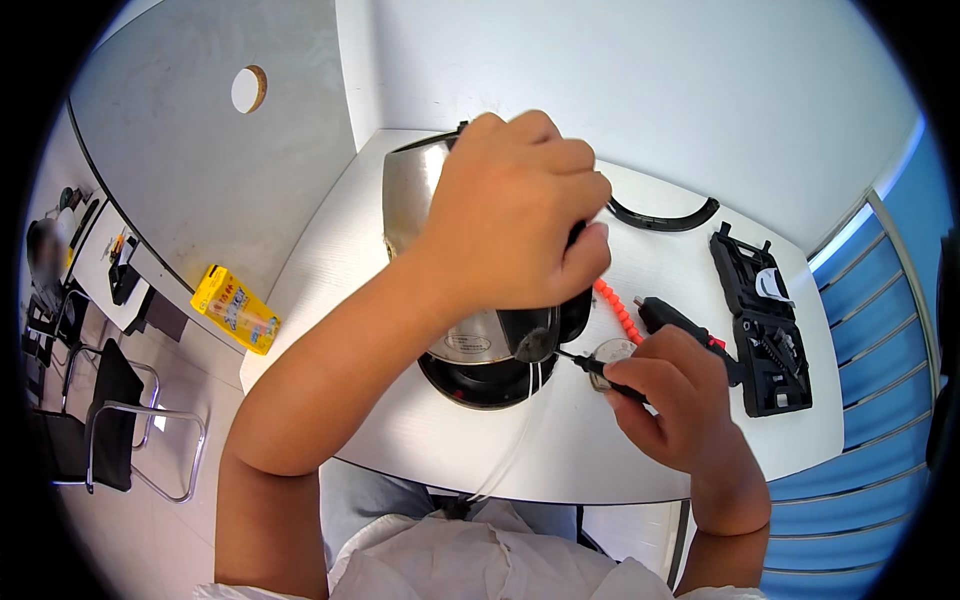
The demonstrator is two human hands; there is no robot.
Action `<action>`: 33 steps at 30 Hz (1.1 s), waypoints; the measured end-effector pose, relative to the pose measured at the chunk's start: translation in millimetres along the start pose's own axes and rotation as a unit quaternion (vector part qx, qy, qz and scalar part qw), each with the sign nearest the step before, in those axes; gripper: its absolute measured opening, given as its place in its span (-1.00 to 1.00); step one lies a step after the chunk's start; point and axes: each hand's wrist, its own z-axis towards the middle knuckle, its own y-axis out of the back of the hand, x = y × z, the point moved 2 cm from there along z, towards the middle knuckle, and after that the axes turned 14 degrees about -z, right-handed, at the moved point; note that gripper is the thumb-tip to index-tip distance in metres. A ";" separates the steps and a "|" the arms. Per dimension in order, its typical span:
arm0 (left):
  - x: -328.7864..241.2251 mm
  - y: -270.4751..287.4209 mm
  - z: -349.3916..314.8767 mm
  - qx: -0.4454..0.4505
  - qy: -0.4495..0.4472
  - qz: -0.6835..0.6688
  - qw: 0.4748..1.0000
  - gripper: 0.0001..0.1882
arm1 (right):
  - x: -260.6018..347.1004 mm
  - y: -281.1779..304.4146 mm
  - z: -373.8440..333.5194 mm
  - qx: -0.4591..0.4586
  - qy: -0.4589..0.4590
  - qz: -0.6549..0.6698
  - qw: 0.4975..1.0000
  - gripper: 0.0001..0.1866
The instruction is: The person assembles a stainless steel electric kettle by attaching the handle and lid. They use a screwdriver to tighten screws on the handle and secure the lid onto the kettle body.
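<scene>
A stainless steel electric kettle (412,200) stands on its black round base (480,385) in the middle of the table. My left hand (520,215) is closed over the kettle's upper right side, at its black handle; the palm and most of the grip are hidden. Pinched in my right hand (675,390) is a small black screwdriver (592,364). Its thin shaft points left, with the tip at the lower end of the handle; whether it touches a screw I cannot tell. A round metallic disc (610,352) lies behind the screwdriver, partly covered by my fingers.
Right of the kettle are a curved black strip (665,220), an orange beaded flexible shaft (618,310), a black power screwdriver (675,320) and an opened black tool case (775,395). A yellow package (235,310) is by the table's left edge. Chairs and a blurred person are farther left.
</scene>
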 end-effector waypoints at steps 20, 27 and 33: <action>100.6 80.9 -34.3 -0.101 0.211 -0.063 0.970 -0.77 | -0.9 -37.9 78.6 -0.017 -0.049 0.131 0.990 -0.81; 111.9 86.4 -47.8 -0.140 0.257 -0.121 0.949 -0.75 | -1.2 -37.8 104.8 0.014 -0.014 0.119 0.993 -0.78; 111.1 94.8 -54.2 -0.150 0.298 -0.154 0.930 -0.73 | 9.6 -16.3 130.4 0.080 0.030 0.037 0.996 -0.79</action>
